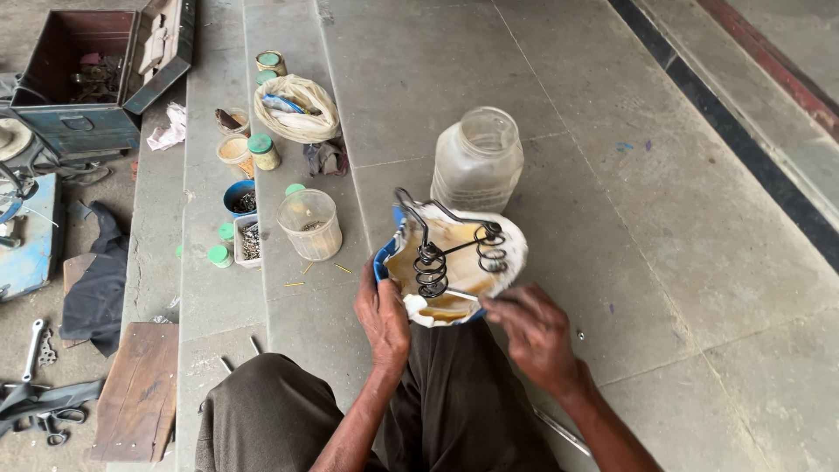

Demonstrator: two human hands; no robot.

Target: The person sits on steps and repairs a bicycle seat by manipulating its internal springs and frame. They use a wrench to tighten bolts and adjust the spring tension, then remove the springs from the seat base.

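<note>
The left hand (pixel 382 316) is gripping the blue bowl (pixel 382 260) by its rim above the lap; the right hand (pixel 533 328) is pinching what looks like a thin stick. The greasy spring (pixel 430 262) is probably slippery, stiff.

Just beyond the fingers stood a large cloudy plastic jar (pixel 477 157) on the grey stone floor (pixel 612 175). To the left of the fingers a clear plastic tub (pixel 309 224) sat on a step, with a blue bowl (pixel 239 198) of small metal parts and a few green-lidded little jars (pixel 261 150) near it. Farther off, up and left of the fingers, a pale plastic bag (pixel 298 107) lay bunched open. Well to the left rested an open metal toolbox (pixel 79 87), a dark cloth (pixel 96 280), a wooden board (pixel 140 389) and a spanner (pixel 32 348) on the lower ground.
</note>
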